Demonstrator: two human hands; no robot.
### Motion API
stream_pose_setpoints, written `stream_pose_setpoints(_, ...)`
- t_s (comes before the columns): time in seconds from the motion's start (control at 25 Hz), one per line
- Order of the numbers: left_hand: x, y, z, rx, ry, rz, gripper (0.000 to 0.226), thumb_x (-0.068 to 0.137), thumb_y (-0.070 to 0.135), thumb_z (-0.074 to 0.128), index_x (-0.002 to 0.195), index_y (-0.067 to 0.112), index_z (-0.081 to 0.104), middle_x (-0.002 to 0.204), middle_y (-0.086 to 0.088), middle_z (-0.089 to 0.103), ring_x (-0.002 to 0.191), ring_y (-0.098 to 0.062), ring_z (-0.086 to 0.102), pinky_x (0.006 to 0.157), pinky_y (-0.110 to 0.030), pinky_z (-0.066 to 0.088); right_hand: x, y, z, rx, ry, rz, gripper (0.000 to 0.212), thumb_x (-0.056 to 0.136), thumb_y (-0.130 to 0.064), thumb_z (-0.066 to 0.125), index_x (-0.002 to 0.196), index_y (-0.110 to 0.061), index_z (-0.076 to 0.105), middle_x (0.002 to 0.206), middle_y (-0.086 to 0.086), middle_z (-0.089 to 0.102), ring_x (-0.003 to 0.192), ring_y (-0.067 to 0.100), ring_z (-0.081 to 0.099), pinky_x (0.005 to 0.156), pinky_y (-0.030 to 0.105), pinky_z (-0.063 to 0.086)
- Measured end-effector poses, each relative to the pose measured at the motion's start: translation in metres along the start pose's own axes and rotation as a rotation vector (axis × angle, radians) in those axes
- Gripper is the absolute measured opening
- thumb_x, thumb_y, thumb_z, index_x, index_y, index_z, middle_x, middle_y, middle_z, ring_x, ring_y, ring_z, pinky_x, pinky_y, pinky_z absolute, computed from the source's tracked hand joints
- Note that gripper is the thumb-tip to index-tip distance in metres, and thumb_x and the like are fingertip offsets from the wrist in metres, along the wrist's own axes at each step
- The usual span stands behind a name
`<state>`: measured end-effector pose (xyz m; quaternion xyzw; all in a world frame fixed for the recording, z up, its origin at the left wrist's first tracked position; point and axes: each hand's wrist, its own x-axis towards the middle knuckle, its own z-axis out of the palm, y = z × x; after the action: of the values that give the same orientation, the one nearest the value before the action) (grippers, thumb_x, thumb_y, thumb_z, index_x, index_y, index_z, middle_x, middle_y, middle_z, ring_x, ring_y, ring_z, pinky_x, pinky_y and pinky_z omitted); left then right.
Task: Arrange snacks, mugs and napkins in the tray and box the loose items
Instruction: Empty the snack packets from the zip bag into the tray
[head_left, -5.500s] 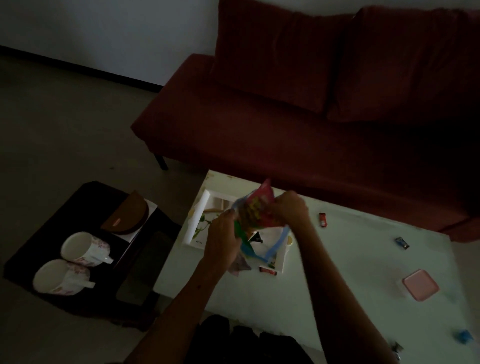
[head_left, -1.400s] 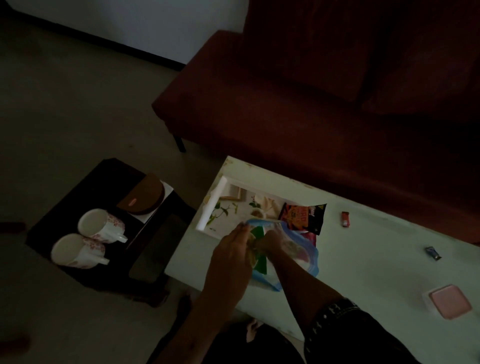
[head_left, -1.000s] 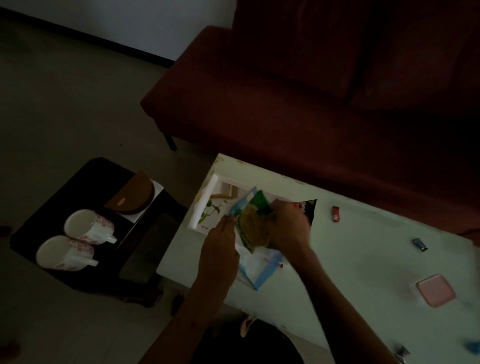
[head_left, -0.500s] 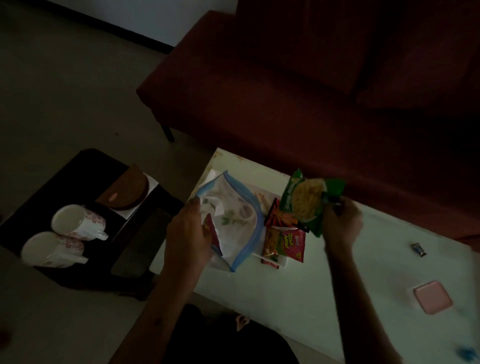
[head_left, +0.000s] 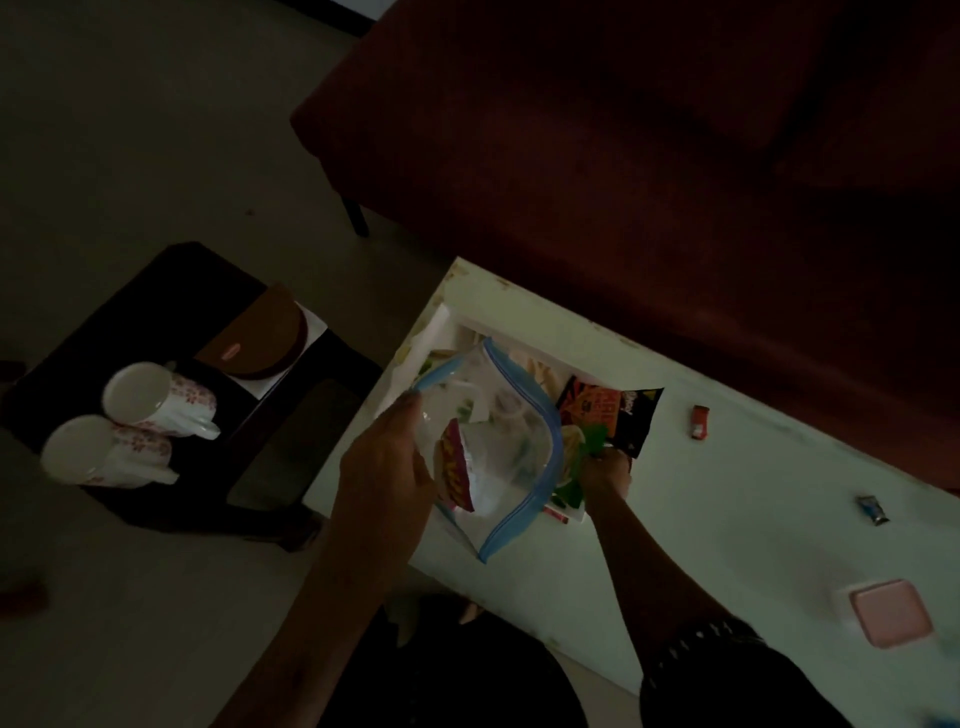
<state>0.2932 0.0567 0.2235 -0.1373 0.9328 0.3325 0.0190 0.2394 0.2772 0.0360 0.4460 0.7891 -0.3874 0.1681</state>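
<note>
Right grip (head_left: 602, 470): fingers clamped on the green snack packet (head_left: 587, 447), low over the tray (head_left: 441, 325).
Left grip (head_left: 387, 467): closed on the rim of the clear zip bag (head_left: 498, 447), held above the tray, a red packet (head_left: 454, 473) inside.
Key relation: green packet lies just right of the bag, touching the black packet (head_left: 610, 413).
Mugs (head_left: 156, 397): well apart, on the dark side table (head_left: 156, 291) to the left.
Pink box (head_left: 891, 618): far right of the desk (head_left: 727, 519).

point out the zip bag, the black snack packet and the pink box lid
zip bag (head_left: 498, 447), head view, clear middle panel
black snack packet (head_left: 610, 415), head view, orange print
pink box lid (head_left: 889, 613), head view, lid centre
</note>
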Motion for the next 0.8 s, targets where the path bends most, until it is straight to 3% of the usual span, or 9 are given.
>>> stream_pose_setpoints(0.12, -0.002, 0.001, 0.006, -0.018, -0.032, -0.003, 0.050, 0.084, 0.001, 0.056, 0.132, 0.004, 0.043, 0.131, -0.018, 0.055, 0.124, -0.027, 0.050, 0.100, -0.026, 0.033, -0.013, -0.017, -0.019, -0.008, 0.068, 0.000, 0.022, 0.090, -0.014, 0.053, 0.108, -0.004, 0.062, 0.110, 0.020, 0.066, 0.100, 0.033, 0.064, 0.074, 0.033, 0.048)
stream_pose_setpoints(0.24, -0.004, 0.005, 0.012, -0.018, -0.053, 0.001, 0.053, 0.084, 0.005, 0.056, 0.135, 0.007, 0.040, 0.135, -0.016, 0.053, 0.127, -0.026, 0.047, 0.104, -0.030, 0.034, -0.063, -0.049, -0.050, 0.401, 0.363, -0.444, 0.020, 0.088, -0.017, 0.052, 0.106, -0.012, 0.058, 0.102, 0.004, 0.066, 0.095, 0.007, 0.063, 0.073, 0.018, 0.046)
stream_pose_setpoints(0.28, -0.006, 0.006, 0.013, -0.015, -0.056, 0.008, 0.054, 0.084, 0.005, 0.057, 0.135, 0.007, 0.040, 0.134, -0.016, 0.053, 0.127, -0.026, 0.048, 0.104, -0.029, 0.034, -0.087, -0.056, -0.053, 0.449, 0.373, -0.656, 0.017, 0.087, -0.023, 0.053, 0.103, -0.019, 0.057, 0.095, -0.005, 0.064, 0.088, -0.006, 0.060, 0.070, 0.007, 0.044)
stream_pose_setpoints(0.36, -0.011, 0.011, 0.014, -0.024, -0.066, 0.036, 0.053, 0.083, 0.005, 0.057, 0.134, 0.006, 0.041, 0.132, -0.017, 0.055, 0.124, -0.027, 0.050, 0.101, -0.027, 0.034, -0.124, -0.063, -0.044, 0.206, 0.138, -0.874, 0.015, 0.086, -0.040, 0.050, 0.095, -0.031, 0.058, 0.083, -0.015, 0.061, 0.075, -0.009, 0.059, 0.060, 0.001, 0.041)
stream_pose_setpoints(0.44, -0.016, 0.017, 0.015, -0.031, -0.068, 0.079, 0.054, 0.083, 0.004, 0.058, 0.134, 0.006, 0.041, 0.132, -0.017, 0.055, 0.123, -0.026, 0.051, 0.101, -0.025, 0.034, -0.134, -0.068, -0.014, -0.320, -0.248, -0.756, 0.035, 0.084, -0.050, 0.051, 0.097, -0.019, 0.061, 0.088, -0.002, 0.062, 0.078, 0.005, 0.061, 0.065, 0.012, 0.040)
stream_pose_setpoints(0.52, -0.020, 0.021, 0.016, -0.039, -0.054, 0.115, 0.053, 0.083, 0.000, 0.057, 0.133, 0.006, 0.042, 0.131, -0.016, 0.056, 0.122, -0.025, 0.053, 0.100, -0.027, 0.037, -0.123, -0.067, 0.016, -0.545, -0.518, -0.511, 0.033, 0.086, -0.042, 0.058, 0.096, -0.011, 0.056, 0.100, 0.013, 0.056, 0.093, 0.021, 0.057, 0.075, 0.027, 0.040)
stream_pose_setpoints(0.6, -0.022, 0.024, 0.018, -0.076, -0.030, 0.142, 0.048, 0.083, -0.003, 0.056, 0.130, 0.003, 0.046, 0.125, -0.018, 0.060, 0.115, -0.028, 0.058, 0.098, -0.030, 0.043, -0.114, -0.060, 0.035, -0.419, -0.505, -0.427, 0.022, 0.088, -0.030, 0.058, 0.099, -0.012, 0.052, 0.105, 0.018, 0.054, 0.099, 0.024, 0.055, 0.081, 0.035, 0.044)
stream_pose_setpoints(0.68, -0.025, 0.026, 0.018, -0.098, -0.014, 0.134, 0.045, 0.084, -0.002, 0.055, 0.128, 0.002, 0.049, 0.121, -0.019, 0.063, 0.111, -0.029, 0.061, 0.094, -0.028, 0.044, -0.118, -0.056, 0.043, -0.298, -0.369, -0.375, 0.035, 0.093, -0.033, 0.048, 0.113, -0.005, 0.055, 0.113, 0.018, 0.060, 0.107, 0.030, 0.059, 0.088, 0.040, 0.048)
stream_pose_setpoints(0.8, -0.023, 0.019, 0.016, -0.039, 0.000, 0.132, 0.048, 0.081, -0.004, 0.058, 0.128, 0.001, 0.049, 0.122, -0.020, 0.062, 0.112, -0.030, 0.060, 0.097, -0.032, 0.043, -0.135, -0.072, 0.038, -0.363, -0.311, -0.391, 0.046, 0.093, -0.044, 0.043, 0.111, -0.005, 0.059, 0.108, 0.015, 0.065, 0.100, 0.029, 0.063, 0.085, 0.038, 0.053)
